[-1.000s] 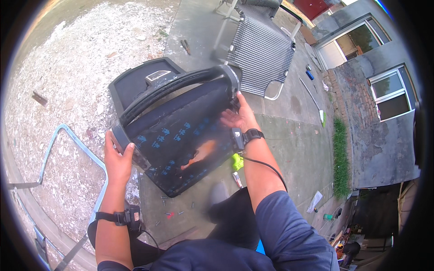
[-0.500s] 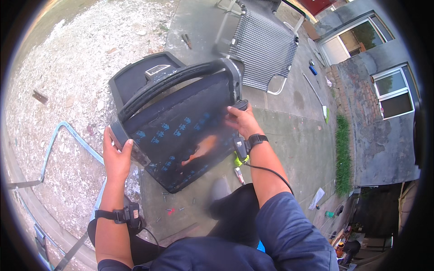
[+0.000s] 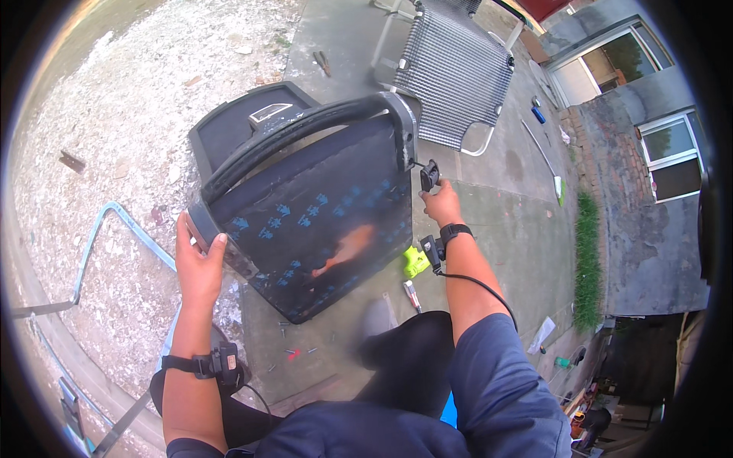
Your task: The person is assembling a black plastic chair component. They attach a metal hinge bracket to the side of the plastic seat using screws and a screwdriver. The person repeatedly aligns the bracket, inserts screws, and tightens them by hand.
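A large black item with a curved bar (image 3: 290,133) and a dark, blue-marked panel (image 3: 305,229) stands tilted before me; I cannot tell its exact kind. My left hand (image 3: 200,256) is closed around the left end of the bar, thumb on the near side. At the other end, my right hand (image 3: 443,204) pinches a small black knob-like part (image 3: 430,175). A thin dark stem shows between that part and the frame's right corner. Behind the bar lies a black tray-like section (image 3: 229,126) with a silvery inset. An orange smear marks the panel's lower right.
A grey woven folding chair (image 3: 458,72) stands beyond. Pliers (image 3: 322,63) lie on the concrete. By my right forearm is a yellow-green tool (image 3: 416,262), with a white-and-red tube (image 3: 412,295) nearby. Several screws (image 3: 294,354) lie below the panel. A bent light-blue strip (image 3: 114,210) crosses the rubble at left.
My right hand has moved right, away from the panel, and the small black part now stands off the frame's corner. My left hand keeps its grip on the bar.
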